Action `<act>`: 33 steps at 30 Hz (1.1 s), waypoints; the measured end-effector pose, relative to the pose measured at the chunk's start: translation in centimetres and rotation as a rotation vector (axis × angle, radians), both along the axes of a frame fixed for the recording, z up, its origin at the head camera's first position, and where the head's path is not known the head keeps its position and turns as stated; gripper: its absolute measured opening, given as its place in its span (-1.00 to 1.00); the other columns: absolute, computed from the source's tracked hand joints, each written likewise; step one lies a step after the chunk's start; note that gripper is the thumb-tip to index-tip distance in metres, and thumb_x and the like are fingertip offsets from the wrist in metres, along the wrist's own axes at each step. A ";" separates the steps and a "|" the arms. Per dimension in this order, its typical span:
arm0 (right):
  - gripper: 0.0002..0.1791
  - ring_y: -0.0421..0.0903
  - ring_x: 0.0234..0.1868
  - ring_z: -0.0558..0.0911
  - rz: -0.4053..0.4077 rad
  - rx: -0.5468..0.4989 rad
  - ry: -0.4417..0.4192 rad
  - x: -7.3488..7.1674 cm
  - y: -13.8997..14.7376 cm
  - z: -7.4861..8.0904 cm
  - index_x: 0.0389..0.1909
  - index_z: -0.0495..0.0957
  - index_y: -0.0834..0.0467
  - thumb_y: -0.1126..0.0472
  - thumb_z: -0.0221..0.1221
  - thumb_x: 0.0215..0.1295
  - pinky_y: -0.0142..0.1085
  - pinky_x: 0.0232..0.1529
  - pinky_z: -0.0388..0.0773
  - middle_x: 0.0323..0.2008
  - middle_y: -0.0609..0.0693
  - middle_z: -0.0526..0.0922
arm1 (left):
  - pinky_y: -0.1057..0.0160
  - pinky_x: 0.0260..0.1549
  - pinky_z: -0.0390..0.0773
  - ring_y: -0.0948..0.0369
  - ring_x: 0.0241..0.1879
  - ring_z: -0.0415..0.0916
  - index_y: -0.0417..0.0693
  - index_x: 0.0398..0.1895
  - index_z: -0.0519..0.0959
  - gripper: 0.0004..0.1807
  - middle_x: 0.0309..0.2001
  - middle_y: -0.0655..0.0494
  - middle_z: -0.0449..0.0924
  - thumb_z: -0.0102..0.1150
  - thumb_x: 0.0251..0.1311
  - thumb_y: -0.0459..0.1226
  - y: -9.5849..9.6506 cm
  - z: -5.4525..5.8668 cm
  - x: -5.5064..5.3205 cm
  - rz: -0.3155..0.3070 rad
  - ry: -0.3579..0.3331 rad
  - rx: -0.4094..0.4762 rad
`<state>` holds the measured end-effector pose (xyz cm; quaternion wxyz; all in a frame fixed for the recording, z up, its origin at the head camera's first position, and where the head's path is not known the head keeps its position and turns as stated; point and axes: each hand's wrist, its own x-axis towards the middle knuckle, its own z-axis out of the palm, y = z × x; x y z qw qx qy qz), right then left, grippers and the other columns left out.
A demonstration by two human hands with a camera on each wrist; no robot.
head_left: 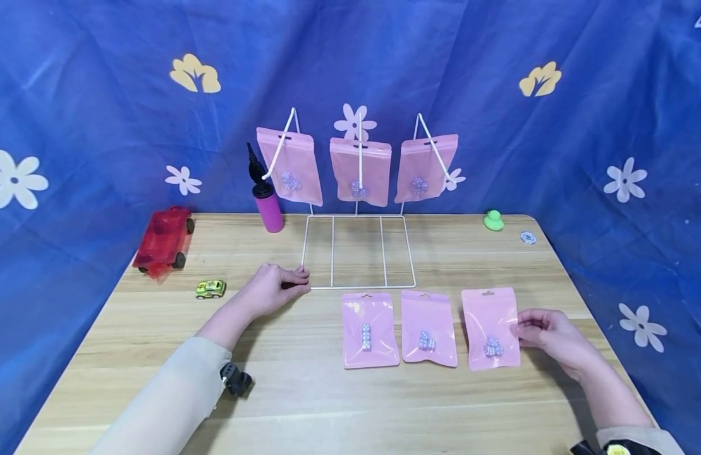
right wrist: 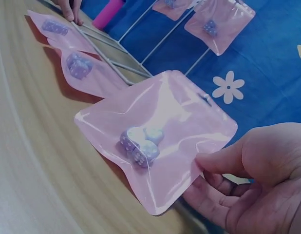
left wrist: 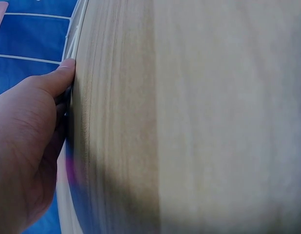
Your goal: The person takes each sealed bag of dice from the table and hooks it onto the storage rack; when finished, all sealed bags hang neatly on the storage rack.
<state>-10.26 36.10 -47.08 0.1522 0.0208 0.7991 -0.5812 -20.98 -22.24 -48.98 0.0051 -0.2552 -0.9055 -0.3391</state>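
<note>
At the table's (head_left: 304, 392) left end stands a red cart (head_left: 164, 239), with a toy car (head_left: 210, 289) near it, closer to the person. Further right, a pump (head_left: 268, 208) stands upright just beside the wire rack (head_left: 358, 288), whose front left corner the left hand (head_left: 277, 289) pinches between thumb and fingers. Three pink bags hang from the rack against the blue curtain (head_left: 350, 44): a left hanging bag (head_left: 298, 165), a middle hanging bag (head_left: 375, 167) and a right hanging bag (head_left: 421, 164), each with dice showing through. Before the rack, two more lie flat, the first bag (head_left: 370, 316) with its dice in a straight row, the second bag (head_left: 426, 316) with its dice bunched low. Next in line is the third bag (head_left: 487, 316), its right edge pinched by the right hand (head_left: 549, 335), thumb on top and fingers beneath; in the right wrist view that edge looks raised, though I cannot tell whether the whole bag is off the table. It should be light and limp, its glossy film a little slippery, with the loose dice (head_left: 493, 347) pulling the bottom down and likely to slide about if it tips. Nothing in it seems fragile. The flat margin near the slot (head_left: 488, 293) looks the best hold, since it is stiffer and leaves the slot easy to steer. Beyond, toward the back right, sit a green duck (head_left: 493, 220) and a round chip (head_left: 528, 237).
</note>
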 end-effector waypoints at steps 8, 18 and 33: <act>-0.86 -0.23 -0.34 0.66 -0.020 0.172 0.239 0.3 -0.9 2.0 -0.12 0.59 0.50 0.47 0.28 0.42 -0.36 -0.35 0.68 -0.31 0.08 0.70 | -0.04 0.31 0.52 -0.01 0.18 0.66 -0.20 -0.02 0.81 -0.74 0.08 -0.13 0.72 0.52 0.28 -0.27 0.1 0.0 -0.1 0.003 -0.001 0.003; -0.85 -0.25 -0.39 0.63 -0.108 0.200 0.424 -0.7 -2.3 5.6 -0.12 0.63 0.53 0.50 0.30 0.40 -0.46 -0.42 0.64 -0.38 -0.02 0.71 | -0.04 0.31 0.51 -0.01 0.19 0.65 -0.21 -0.01 0.80 -0.73 0.07 -0.13 0.73 0.51 0.29 -0.28 0.1 -0.1 0.0 0.010 0.004 0.003; -0.92 -0.24 -0.43 0.57 -0.133 0.050 0.564 -3.5 -5.2 10.9 -0.18 0.65 0.48 0.51 0.31 0.38 -0.50 -0.46 0.56 -0.41 -0.08 0.69 | -0.04 0.33 0.49 -0.02 0.20 0.64 -0.22 -0.01 0.80 -0.73 0.09 -0.13 0.72 0.51 0.29 -0.27 0.2 0.2 0.2 0.024 -0.035 -0.002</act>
